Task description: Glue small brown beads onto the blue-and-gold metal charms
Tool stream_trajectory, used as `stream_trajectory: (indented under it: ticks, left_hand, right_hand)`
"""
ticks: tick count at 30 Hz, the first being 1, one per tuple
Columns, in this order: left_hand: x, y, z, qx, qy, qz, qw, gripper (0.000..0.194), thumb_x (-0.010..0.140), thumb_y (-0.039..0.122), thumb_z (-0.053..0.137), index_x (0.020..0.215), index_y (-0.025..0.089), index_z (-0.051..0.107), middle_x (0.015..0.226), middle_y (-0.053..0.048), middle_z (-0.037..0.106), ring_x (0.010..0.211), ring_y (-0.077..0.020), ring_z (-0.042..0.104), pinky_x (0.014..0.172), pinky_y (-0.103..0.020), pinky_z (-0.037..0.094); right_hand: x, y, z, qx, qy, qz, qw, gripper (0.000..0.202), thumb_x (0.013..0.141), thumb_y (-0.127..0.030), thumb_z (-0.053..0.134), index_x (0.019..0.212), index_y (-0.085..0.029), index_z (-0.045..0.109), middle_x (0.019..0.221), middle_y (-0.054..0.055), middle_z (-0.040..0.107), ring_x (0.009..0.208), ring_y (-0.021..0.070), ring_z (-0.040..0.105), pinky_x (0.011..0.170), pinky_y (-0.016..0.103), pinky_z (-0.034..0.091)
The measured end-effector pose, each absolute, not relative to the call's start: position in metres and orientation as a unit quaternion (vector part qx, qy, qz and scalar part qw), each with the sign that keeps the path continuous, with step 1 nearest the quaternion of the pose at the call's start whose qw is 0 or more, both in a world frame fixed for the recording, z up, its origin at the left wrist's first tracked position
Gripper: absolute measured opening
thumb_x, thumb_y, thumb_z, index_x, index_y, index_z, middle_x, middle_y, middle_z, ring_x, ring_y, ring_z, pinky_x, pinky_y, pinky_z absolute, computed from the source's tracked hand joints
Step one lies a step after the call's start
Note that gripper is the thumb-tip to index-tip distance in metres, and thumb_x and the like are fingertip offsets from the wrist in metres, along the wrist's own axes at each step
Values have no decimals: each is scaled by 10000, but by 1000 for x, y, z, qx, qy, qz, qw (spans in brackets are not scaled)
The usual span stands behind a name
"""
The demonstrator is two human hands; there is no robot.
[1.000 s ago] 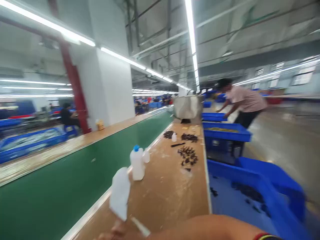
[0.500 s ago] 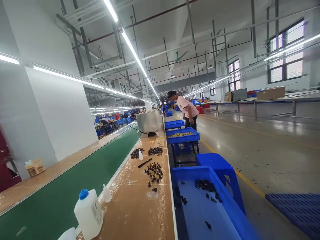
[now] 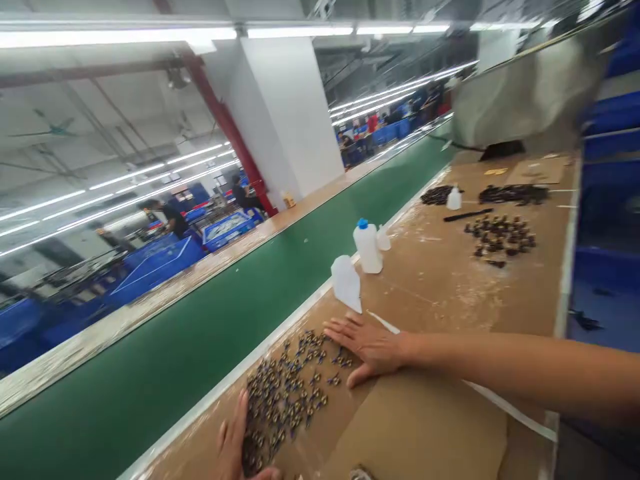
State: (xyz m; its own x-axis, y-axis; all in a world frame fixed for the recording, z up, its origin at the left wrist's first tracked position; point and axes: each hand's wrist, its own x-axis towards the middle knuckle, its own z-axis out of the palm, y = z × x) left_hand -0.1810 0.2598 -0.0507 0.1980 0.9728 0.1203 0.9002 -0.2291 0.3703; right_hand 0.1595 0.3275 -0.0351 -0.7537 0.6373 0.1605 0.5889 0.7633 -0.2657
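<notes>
A spread of small brass-coloured and dark parts with bluish ends [image 3: 287, 393] lies on the brown tabletop; their exact kind is too small to tell. My right hand [image 3: 373, 343] rests flat at the far right edge of this spread, fingers stretched out, touching or nearly touching the nearest parts. At the near left side, my left hand [image 3: 233, 443] has its fingers extended against the edge of the heap, partly cut off by the frame's bottom. Under my right forearm is a sheet of brown cardboard [image 3: 425, 427]. Neither hand grips anything.
A white scoop-like container [image 3: 346, 283], a blue-capped bottle [image 3: 369, 247] and small squeeze bottles stand along the green conveyor belt [image 3: 210, 313]. Dark parts [image 3: 503, 237] and a black tool [image 3: 468, 215] lie farther up. Blue bins [image 3: 605, 287] stand right; people work beyond the belt.
The view has swung left and down the bench. Both my hands and the spread of small parts have come into sight; the person in pink is out of view.
</notes>
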Motion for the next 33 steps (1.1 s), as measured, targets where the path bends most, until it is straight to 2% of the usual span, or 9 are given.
stream_trajectory:
  ticks: [3,5,8,16,24,28,33]
  left_hand:
    - [-207,243,-59,749,636,140,120,987,638,516,711,1443,291,186,1486,-53,305,1365,-279,254,1120,-467,219]
    - [-210,243,-64,766,611,131,150,1083,665,563,662,1467,228,18,1534,-86,162,1404,-268,112,1142,-487,57]
    - [-206,249,-67,776,601,124,147,1126,660,631,625,1460,223,-54,1543,-96,96,1411,-239,60,1133,-487,-27]
    - [-183,273,-67,784,604,102,103,1112,665,703,553,1459,225,-62,1547,-106,32,1413,-250,5,1106,-544,-40]
    - [-173,302,-69,798,586,106,94,1097,661,710,549,1464,216,-11,1542,-127,78,1413,-267,31,1104,-547,-3]
    - [-171,308,-68,807,574,103,89,1081,664,719,535,1465,220,7,1543,-128,77,1413,-267,21,1104,-546,5]
    - [-183,298,-64,815,563,110,82,1087,661,693,566,1455,285,-54,1550,-103,40,1412,-272,16,1103,-558,31]
  right_hand:
    - [150,336,-55,-323,-928,137,128,980,753,-679,493,1470,-187,42,1523,170,117,1388,366,100,1084,620,108]
    - [144,337,-63,-334,-922,146,131,1002,737,-700,488,1468,-216,5,1531,157,70,1388,383,45,1061,657,84]
    - [128,337,-70,-344,-916,150,138,1006,723,-719,483,1466,-239,5,1534,148,53,1385,394,7,1036,691,35]
    - [79,340,-74,-341,-920,138,138,1046,659,-774,488,1465,-219,120,1532,147,89,1384,404,23,1035,689,18]
    - [61,351,-69,-322,-928,140,125,968,711,-720,488,1456,-191,169,1526,167,107,1385,401,14,1021,700,16]
    - [60,355,-67,-309,-932,141,125,967,709,-718,494,1456,-198,168,1526,164,112,1383,406,6,1013,708,25]
    - [76,358,-65,-288,-939,143,121,1003,693,-731,504,1464,-218,118,1536,132,77,1395,368,7,1044,671,22]
